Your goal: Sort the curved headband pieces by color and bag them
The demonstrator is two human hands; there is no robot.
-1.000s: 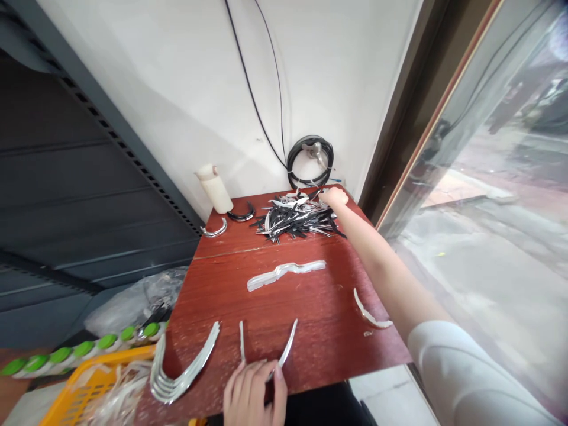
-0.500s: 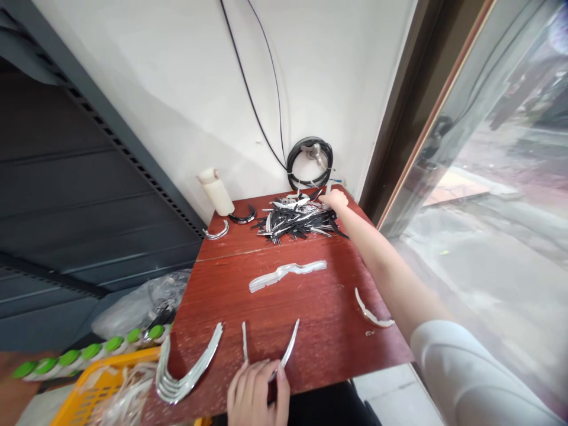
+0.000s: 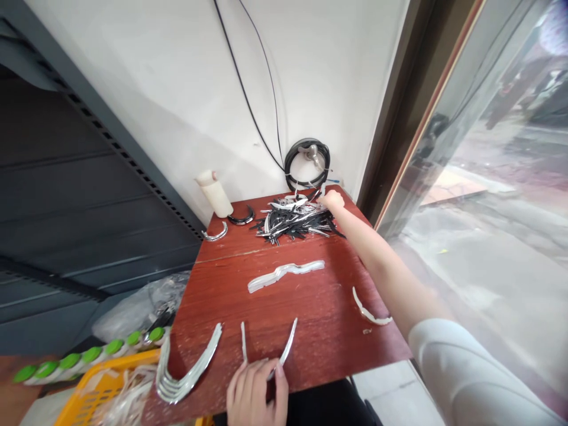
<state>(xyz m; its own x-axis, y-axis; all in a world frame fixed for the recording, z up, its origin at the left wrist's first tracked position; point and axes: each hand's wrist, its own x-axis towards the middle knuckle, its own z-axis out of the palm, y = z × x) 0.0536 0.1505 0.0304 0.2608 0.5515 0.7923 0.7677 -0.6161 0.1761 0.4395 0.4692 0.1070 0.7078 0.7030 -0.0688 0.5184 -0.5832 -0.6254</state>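
My left hand [image 3: 257,390] is closed at the table's near edge over a curved silver trim strip [image 3: 289,343]. The thumb presses against the strip, and a thin straight end [image 3: 244,342] shows past the fingers; the middle is hidden. My right hand [image 3: 332,201] is stretched out to the far right side of a heap of black and silver strips [image 3: 297,222]. Its fingers are curled and partly hidden, with a pale piece beside them; what they hold cannot be made out. Left of my left hand lies a nested stack of U-shaped silver strips [image 3: 190,378].
Wavy clear-white strips [image 3: 284,274] lie mid-table, and a curved strip [image 3: 370,316] near the right edge. A pale bottle [image 3: 216,195] stands at the back left by a black curved piece [image 3: 242,218] and a silver one [image 3: 216,234]. A yellow basket [image 3: 84,390] sits lower left.
The view has shifted very slightly. My right hand stays at the far heap with little movement, and my left hand keeps its grip on the curved strip.
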